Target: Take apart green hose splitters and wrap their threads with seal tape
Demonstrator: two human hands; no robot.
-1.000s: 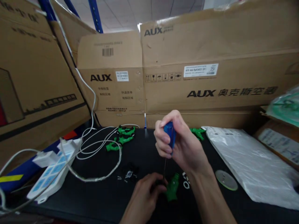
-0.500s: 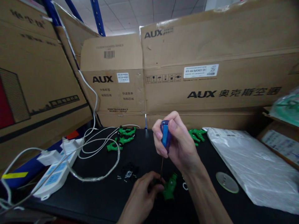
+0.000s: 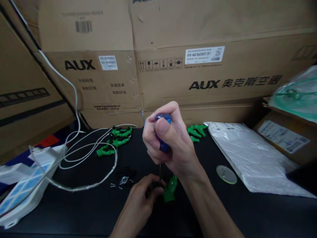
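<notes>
My right hand is wrapped round the blue handle of a screwdriver, thumb near its top. The shaft points straight down to the fingertips of my left hand. That hand is closed on a green plastic part with a dark piece at its left end. Where the screwdriver tip meets the part is hidden by the fingers. To the left of my left hand lie small black parts, a silvery piece and a few small screws.
More green parts lie at the back left and back right. White cables loop beside a power strip. A round disc and a white plastic bag lie right. Cardboard boxes wall the back.
The view has tilted down and shifted. My right hand has turned on the screwdriver, the thumb now over the top of the handle. My left hand still grips the green part.
</notes>
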